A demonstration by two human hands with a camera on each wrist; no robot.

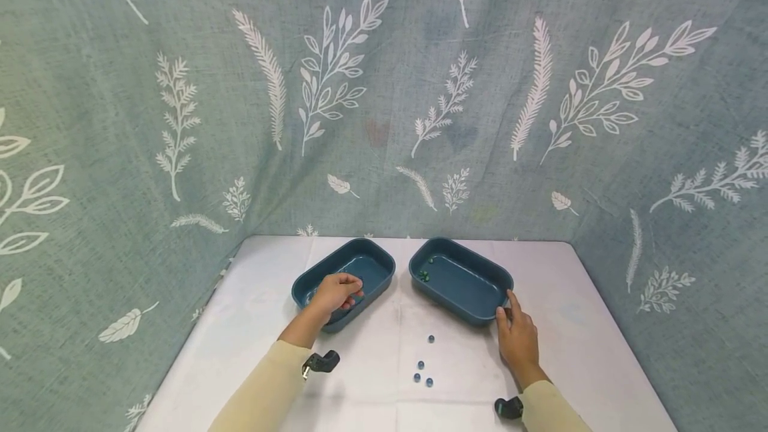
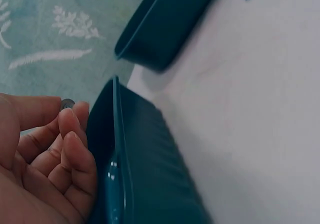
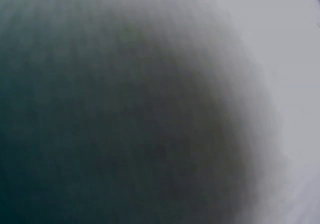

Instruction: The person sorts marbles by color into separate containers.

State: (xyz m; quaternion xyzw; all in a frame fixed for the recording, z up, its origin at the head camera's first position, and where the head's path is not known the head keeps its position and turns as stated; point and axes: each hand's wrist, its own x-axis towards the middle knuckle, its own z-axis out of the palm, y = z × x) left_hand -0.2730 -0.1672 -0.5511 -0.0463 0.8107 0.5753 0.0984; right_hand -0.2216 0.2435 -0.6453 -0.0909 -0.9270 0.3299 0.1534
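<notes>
My left hand (image 1: pixel 337 293) is over the left blue tray (image 1: pixel 384 257), thumb and fingertips pinching a small glass marble (image 2: pixel 67 104). In the left wrist view the marble shows as a dark, shiny bead beside the tray's rim, with the other fingers curled below it. At the near right corner of the right blue tray (image 1: pixel 471 292), my right hand (image 1: pixel 519 339) rests its relaxed fingers and thumb on the rim. Some small green marbles (image 1: pixel 424 276) lie at the left end of that tray. The right wrist view is only a dark blur over white.
Several clear bluish marbles (image 1: pixel 421 365) lie loose on the white tablecloth (image 1: pixel 372 385) between the forearms. Grey-green cloth (image 1: pixel 384 172) with white leaf prints hangs behind the table and at both sides. The two trays stand angled, with a narrow gap between them.
</notes>
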